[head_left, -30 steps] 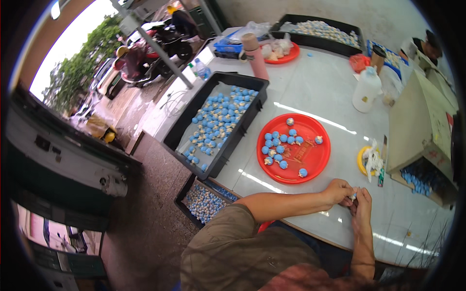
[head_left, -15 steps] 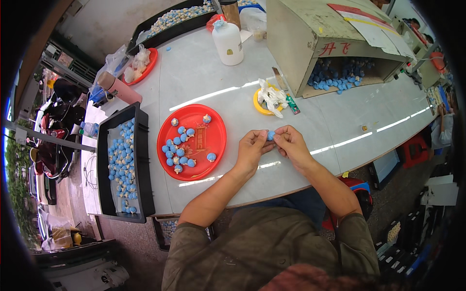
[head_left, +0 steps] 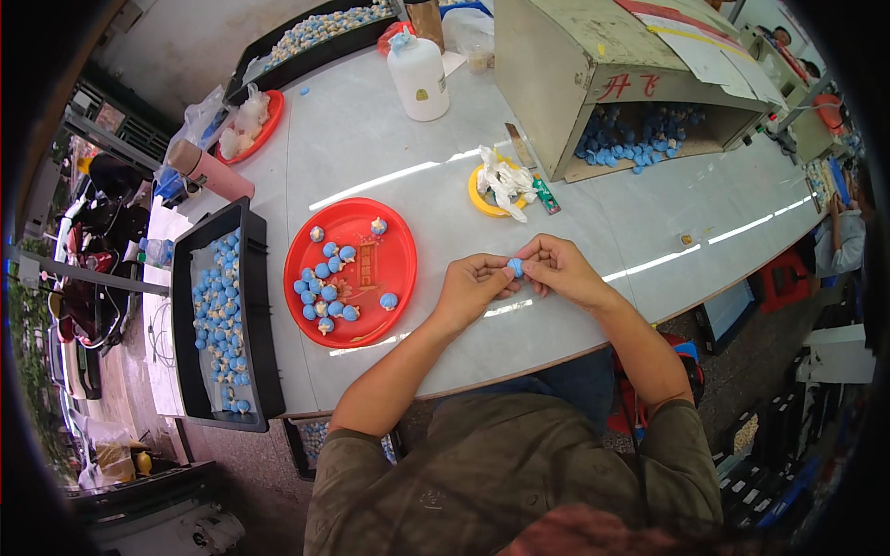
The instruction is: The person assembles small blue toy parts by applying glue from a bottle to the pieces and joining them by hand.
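Between the fingertips of both hands is a small blue ball-shaped piece (head_left: 516, 268), held over the near part of the table. My left hand (head_left: 471, 286) is closed, pinching it from the left. From the right, my right hand (head_left: 559, 269) pinches the same piece with thumb and fingers. To the left of my hands lies a round red plate (head_left: 394, 243) with several blue-and-cream little balls on it. Farther left stands a black tray (head_left: 260, 320) holding many more such balls (head_left: 219, 306). The underside of the held piece is hidden by my fingers.
A beige box (head_left: 565, 83) with an open front holds many blue pieces (head_left: 626, 151). Near it are a yellow ring-shaped dish (head_left: 482, 199) with crumpled white tissue, a green small packet (head_left: 546, 195) and a white bottle (head_left: 419, 82). A pink flask (head_left: 218, 174) stands behind the black tray.
The view has shifted slightly, so the table's things sit a little farther left. Both hands still pinch the blue piece, with the fingers slightly rearranged around it.
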Demonstrator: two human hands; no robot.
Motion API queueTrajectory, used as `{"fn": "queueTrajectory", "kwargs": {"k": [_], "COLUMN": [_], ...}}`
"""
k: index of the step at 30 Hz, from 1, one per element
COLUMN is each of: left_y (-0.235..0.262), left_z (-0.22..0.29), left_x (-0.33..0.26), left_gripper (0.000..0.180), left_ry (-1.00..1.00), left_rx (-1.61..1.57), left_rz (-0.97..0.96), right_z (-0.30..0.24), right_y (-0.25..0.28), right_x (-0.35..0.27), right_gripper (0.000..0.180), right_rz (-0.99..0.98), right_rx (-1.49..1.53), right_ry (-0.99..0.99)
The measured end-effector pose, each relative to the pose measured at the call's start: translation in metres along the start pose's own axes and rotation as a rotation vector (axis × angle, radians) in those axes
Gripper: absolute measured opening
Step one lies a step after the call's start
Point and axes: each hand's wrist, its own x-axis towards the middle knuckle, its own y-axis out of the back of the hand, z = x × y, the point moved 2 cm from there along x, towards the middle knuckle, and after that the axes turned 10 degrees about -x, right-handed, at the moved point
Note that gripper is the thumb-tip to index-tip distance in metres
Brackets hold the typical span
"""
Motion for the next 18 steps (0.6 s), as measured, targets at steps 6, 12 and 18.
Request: {"fn": "queueTrajectory", "kwargs": {"k": [6,12,18], "left_y": [0.006,0.007,0.007], "left_z": [-0.006,-0.008,-0.012], "left_x": [0.005,0.005,0.005], "left_gripper": [0.022,0.019,0.016], "left_ry": [-0.001,-0.028,-0.06], "left_rx": [-0.005,0.021,0.055], "left_rz": [-0.003,-0.01,0.013], "right_z": [0.004,0.008,0.005], "right_y": [0.0,0.0,-0.002], "right_x": [0.005,0.009,0.01], "right_gripper": [0.011,0.009,0.007], "right_rz": [-0.034,-0.076,-0.083], "right_rx": [-0.076,-0.066,-0.046], "right_ry": [-0.004,-0.023,-0.007]}}
